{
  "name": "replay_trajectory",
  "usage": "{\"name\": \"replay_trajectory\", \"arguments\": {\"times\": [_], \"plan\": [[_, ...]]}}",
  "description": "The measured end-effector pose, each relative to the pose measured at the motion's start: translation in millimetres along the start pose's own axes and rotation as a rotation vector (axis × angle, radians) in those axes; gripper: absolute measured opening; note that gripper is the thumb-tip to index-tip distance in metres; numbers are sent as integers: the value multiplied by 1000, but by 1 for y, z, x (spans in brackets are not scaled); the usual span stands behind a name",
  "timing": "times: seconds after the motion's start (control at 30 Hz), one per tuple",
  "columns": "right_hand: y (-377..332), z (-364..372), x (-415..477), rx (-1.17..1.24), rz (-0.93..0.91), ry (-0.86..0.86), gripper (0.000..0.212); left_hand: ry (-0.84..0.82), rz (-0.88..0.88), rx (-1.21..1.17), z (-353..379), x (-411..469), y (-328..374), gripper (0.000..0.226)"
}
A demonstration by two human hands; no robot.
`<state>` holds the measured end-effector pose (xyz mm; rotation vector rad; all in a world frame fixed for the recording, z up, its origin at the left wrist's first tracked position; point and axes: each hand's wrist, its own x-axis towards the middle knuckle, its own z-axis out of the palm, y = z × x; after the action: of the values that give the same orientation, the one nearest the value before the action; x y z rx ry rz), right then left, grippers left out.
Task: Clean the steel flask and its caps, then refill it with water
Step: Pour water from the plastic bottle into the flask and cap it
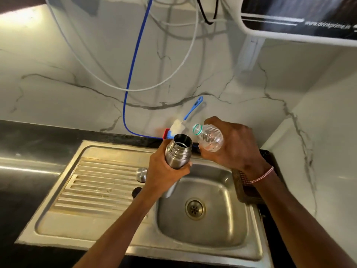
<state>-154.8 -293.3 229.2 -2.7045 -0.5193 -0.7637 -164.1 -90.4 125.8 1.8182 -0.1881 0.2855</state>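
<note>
The left hand [164,175] grips the cylindrical steel flask [178,151], open-mouthed, over the sink [222,219]. At its 2 o'clock the right hand [237,144] holds a clear plastic bottle [210,136]; a round steel cap [141,174] lies at 8 o'clock.

Flask [178,151] left of bottle [209,137], above sink [202,206].

Bright, even indoor light. White glare streaks the dark tabletop [29,146] at left and sheens the steel sink [222,229]. Cables [183,60] cast soft grey shadows on the marble wall [58,93]. Edges bend from the wide angle; the top corners are blurred.
</note>
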Motion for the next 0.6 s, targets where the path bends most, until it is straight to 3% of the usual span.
{"name": "replay_trajectory", "arguments": {"times": [0.27,0.6], "plan": [[7,-9,-1,-151,-153,-125,59,3,4,15,5,-6,9,73],[2,-10,-2,-212,-218,-128,64,19,15,24,-4,-11,11,89]]}}
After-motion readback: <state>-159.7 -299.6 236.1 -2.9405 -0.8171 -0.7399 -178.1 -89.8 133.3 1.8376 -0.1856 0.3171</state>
